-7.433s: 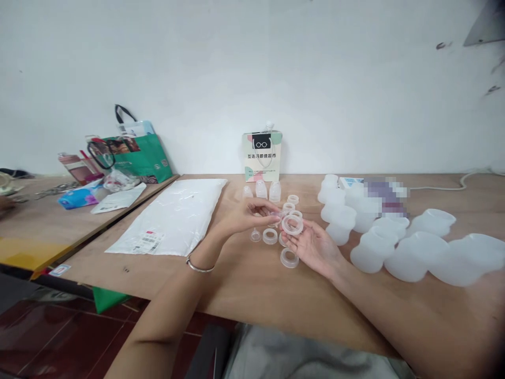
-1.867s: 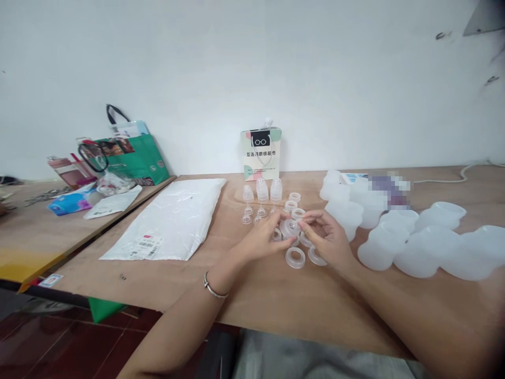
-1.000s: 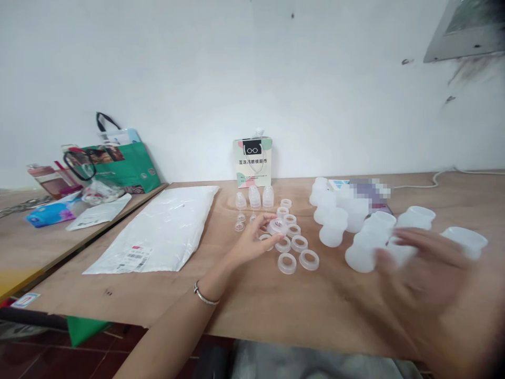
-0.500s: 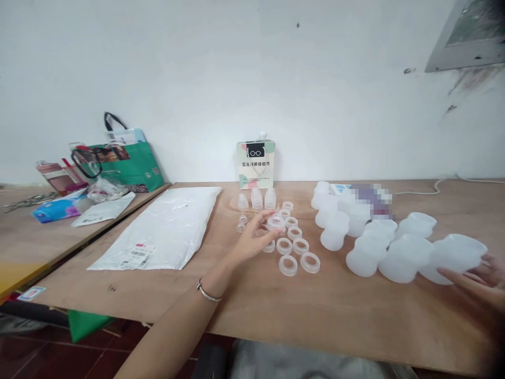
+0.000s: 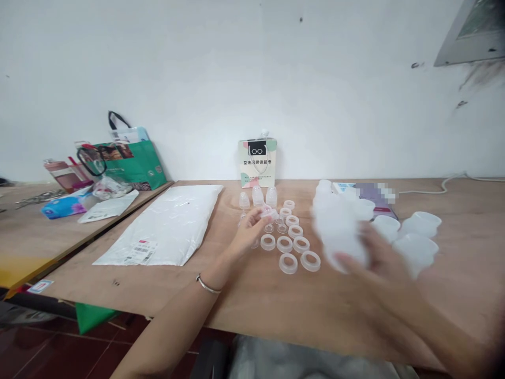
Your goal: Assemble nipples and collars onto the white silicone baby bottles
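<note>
Half a second ago the right hand (image 5: 384, 263) lay at the far right edge of the view, fingertips against the outermost of the large translucent cups; now it is lifted in the middle right, blurred with motion, gripping one large cup (image 5: 340, 237) that hangs above the wooden table (image 5: 276, 300), just right of the group of clear rings (image 5: 290, 243). The row of remaining large cups (image 5: 414, 231) behind that hand looks shorter at its right end than before. The left hand (image 5: 248, 234) has hardly shifted: it sits just left of the rings, thumb and fingers pinched around a small clear cap piece (image 5: 268, 213) raised slightly off the table, much as in the earlier frame. A silver bangle (image 5: 208, 285) circles that wrist. Behind the rings stand three small clear domes (image 5: 258, 197) in a line, and behind those a small paper bag with a glasses logo (image 5: 257, 162) against the wall. Well left of the rings lies a white plastic mailer (image 5: 168, 223); farther left, on an adjoining table, sit a green shopping bag (image 5: 130, 160) and a blue tissue pack (image 5: 63, 206). The raised cup and right hand cover part of the large-cup row and the pixelated purple patch behind it.
</note>
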`<state>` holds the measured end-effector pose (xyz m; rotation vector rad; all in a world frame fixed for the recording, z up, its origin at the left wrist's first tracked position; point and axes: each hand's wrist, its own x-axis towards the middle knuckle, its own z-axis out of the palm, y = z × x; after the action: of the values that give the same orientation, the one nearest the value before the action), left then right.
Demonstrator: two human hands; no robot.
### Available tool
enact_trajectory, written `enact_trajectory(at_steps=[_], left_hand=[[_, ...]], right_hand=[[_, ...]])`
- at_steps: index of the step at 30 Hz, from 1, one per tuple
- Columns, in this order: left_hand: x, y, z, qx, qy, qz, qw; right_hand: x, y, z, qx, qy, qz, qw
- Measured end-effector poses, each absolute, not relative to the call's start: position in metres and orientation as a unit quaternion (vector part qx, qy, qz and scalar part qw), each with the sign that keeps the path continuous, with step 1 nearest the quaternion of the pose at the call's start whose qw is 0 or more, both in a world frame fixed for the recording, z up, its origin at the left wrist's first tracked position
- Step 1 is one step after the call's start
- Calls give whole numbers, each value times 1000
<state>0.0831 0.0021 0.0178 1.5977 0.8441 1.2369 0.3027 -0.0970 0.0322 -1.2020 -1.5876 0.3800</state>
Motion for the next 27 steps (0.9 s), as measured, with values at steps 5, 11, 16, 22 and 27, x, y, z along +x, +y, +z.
enact_trajectory(at_steps=[5,11,16,22,27], left_hand=[[75,12,13,587,330,553,491],[78,18,6,542,324,566,529],[83,16,3,510,297,579,563],[83,13,3,526,278,565,572],[84,11,2,552,294,544,560]], right_hand=[[254,-47,15,-482,-711,282,428],[253,-33,-5,-494,-698,239,460],[256,-36,-10,-502,-695,234,458],[254,-37,-11,-492,-703,228,460],[253,-35,-13,-484,-705,209,474]])
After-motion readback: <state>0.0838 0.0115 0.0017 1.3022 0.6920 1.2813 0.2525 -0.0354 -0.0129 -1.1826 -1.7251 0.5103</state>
